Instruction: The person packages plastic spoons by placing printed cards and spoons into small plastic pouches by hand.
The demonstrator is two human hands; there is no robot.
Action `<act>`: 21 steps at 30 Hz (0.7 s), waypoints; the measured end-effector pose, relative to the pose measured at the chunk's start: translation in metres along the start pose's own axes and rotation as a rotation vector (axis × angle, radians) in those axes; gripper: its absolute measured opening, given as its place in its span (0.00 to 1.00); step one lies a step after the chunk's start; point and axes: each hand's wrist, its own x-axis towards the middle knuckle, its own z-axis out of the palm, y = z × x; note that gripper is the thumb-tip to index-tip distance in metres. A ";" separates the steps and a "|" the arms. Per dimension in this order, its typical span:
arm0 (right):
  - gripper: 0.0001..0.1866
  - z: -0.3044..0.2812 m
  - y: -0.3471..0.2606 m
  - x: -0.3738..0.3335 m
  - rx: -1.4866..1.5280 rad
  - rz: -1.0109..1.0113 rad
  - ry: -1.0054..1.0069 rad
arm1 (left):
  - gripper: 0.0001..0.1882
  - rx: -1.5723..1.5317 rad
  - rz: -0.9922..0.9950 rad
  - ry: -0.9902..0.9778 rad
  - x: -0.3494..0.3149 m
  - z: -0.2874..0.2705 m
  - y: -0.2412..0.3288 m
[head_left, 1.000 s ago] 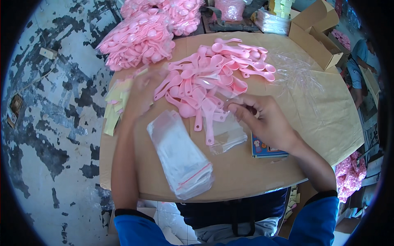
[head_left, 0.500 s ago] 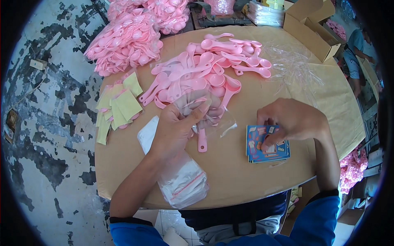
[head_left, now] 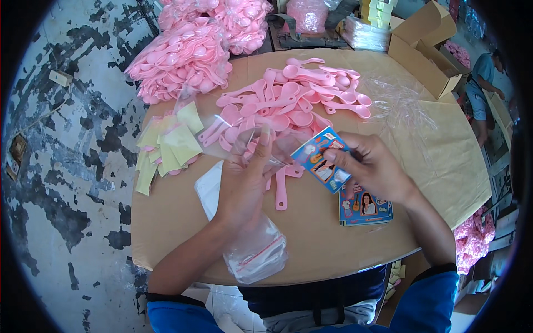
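My left hand (head_left: 242, 180) pinches a clear plastic bag (head_left: 282, 151) between thumb and fingers, over the near side of a pile of pink scoops (head_left: 283, 102). Its fingertips show only hazily through the film. In my right hand (head_left: 375, 169) is a blue printed card (head_left: 317, 162), tilted, its left corner at the bag's edge. Just below that hand lies a stack of similar blue cards (head_left: 363, 213). One pink scoop handle (head_left: 281, 191) points toward me between the two hands. Under my left forearm sits a stack of clear plastic bags (head_left: 256, 252).
Yellow paper pieces (head_left: 177, 143) lie at the left of the round, brown-covered table (head_left: 311, 244). Big bags of pink scoops (head_left: 183, 61) stand behind them. Crumpled clear film (head_left: 397, 102) and an open cardboard box (head_left: 425, 55) are at the far right. Another person (head_left: 483, 83) is beyond.
My right hand has lifted a blue card off the stack and brought it left to the bag. My left hand still holds the bag, its thumb now pointing more upward.
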 end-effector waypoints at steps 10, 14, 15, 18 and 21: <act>0.11 0.016 0.003 -0.004 0.015 -0.078 -0.074 | 0.20 0.224 0.046 -0.165 -0.016 0.012 0.007; 0.11 0.021 0.008 -0.005 0.173 -0.075 -0.055 | 0.21 0.379 0.063 -0.161 -0.018 0.009 -0.002; 0.11 0.020 0.011 -0.003 0.175 -0.074 -0.056 | 0.20 0.336 0.051 -0.134 -0.017 0.010 0.000; 0.10 0.017 0.015 -0.001 0.126 -0.103 -0.062 | 0.17 0.322 -0.083 -0.058 -0.016 0.010 0.001; 0.10 0.021 0.005 -0.004 0.086 -0.053 -0.044 | 0.16 0.288 -0.115 -0.092 -0.025 0.017 -0.001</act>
